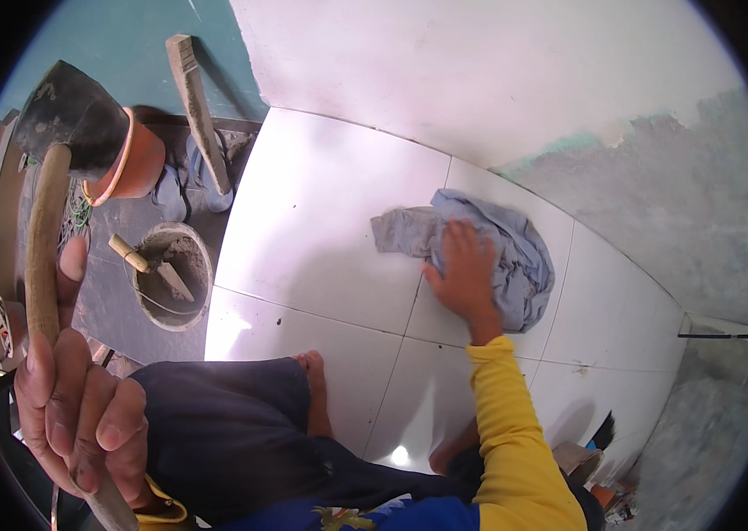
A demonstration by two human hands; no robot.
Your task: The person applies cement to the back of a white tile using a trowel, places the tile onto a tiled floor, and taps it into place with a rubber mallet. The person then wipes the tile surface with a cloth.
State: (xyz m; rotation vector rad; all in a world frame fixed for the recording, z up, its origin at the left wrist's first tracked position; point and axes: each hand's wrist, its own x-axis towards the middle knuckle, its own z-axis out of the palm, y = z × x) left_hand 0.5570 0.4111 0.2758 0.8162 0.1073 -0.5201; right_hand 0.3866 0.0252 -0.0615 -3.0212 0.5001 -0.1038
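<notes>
My left hand [82, 411] is closed around the wooden handle of a rubber mallet [73, 119], whose black head is raised at the upper left. My right hand [465, 270], at the end of a yellow sleeve, lies flat on a crumpled grey-blue cloth [516, 257]. Its fingers are stretched out and press on the cloth rather than wrapping around it. Under the cloth are white floor tiles [330, 230] with thin dark joints and a few small crumbs.
Left of the tiles, on a lower dark floor, stands a bucket [205, 305] of mortar with a wooden-handled trowel [130, 253] in it. Behind it are an orange bucket [146, 165], sandals [170, 196] and a leaning wooden bar [192, 93]. A partly bare wall [569, 97] borders the tiles.
</notes>
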